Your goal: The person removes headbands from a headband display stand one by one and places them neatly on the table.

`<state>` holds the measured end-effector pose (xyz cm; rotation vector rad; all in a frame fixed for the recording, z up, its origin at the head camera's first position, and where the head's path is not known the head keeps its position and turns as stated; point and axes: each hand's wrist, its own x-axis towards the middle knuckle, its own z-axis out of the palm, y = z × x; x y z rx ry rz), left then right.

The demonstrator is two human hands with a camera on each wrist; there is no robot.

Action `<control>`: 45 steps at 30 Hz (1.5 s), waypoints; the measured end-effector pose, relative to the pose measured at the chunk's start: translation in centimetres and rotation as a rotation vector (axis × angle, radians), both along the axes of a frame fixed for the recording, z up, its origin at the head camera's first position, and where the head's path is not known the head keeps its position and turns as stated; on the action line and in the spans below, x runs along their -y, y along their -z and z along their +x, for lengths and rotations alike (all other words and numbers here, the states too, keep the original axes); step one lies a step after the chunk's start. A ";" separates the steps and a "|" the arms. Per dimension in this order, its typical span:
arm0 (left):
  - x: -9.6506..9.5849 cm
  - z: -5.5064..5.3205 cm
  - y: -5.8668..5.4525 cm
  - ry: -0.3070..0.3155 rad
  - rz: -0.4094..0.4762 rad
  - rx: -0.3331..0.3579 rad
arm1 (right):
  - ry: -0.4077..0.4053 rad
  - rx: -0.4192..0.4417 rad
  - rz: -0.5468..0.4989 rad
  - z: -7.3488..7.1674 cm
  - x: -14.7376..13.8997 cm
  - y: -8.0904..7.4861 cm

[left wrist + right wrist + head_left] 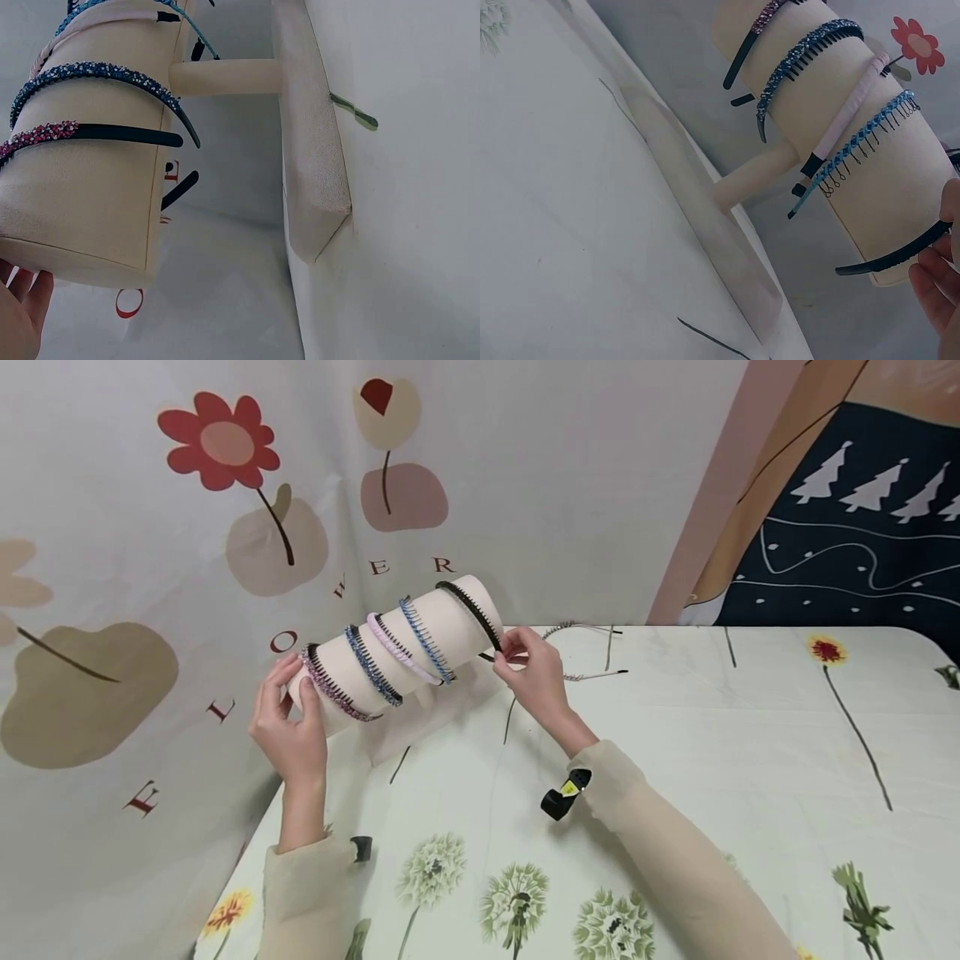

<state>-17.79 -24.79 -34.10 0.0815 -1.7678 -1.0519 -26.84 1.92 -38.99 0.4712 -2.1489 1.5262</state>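
A cream cylindrical headband stand bears several headbands in a row. My left hand holds its left end, thumb at the front and fingers over the far side; in the left wrist view fingertips lie at the end's edge. With thumb and fingers, my right hand pinches a black toothed headband at the right end, which arches over the cylinder. Left of it sit a light blue headband, a pale pink one, a dark blue glittery one and a pink-and-black glittery one.
Behind the right hand, another headband lies on the flower-print tablecloth. The stand's post joins a flat base on the table. A printed cloth hangs close behind.
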 end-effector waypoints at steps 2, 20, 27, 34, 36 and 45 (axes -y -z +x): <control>0.0 0.0 0.0 -0.001 0.001 0.002 | -0.002 -0.001 -0.001 0.0 -0.2 0.0; 0.0 -0.1 -0.4 0.015 0.000 0.018 | 0.014 0.014 -0.013 -0.1 -2.2 -0.5; -0.1 0.0 -0.4 0.009 0.008 0.024 | 0.041 0.044 -0.041 -0.5 -3.1 -1.1; -0.1 0.1 -0.4 0.015 0.011 0.018 | 0.060 0.049 -0.098 -0.8 -3.9 -1.6; 0.0 0.1 -0.3 0.014 0.011 0.020 | 0.054 0.059 -0.120 -0.9 -4.1 -1.7; 0.2 0.0 -0.1 0.005 0.000 0.026 | 0.056 0.065 -0.214 -1.3 -5.2 -2.0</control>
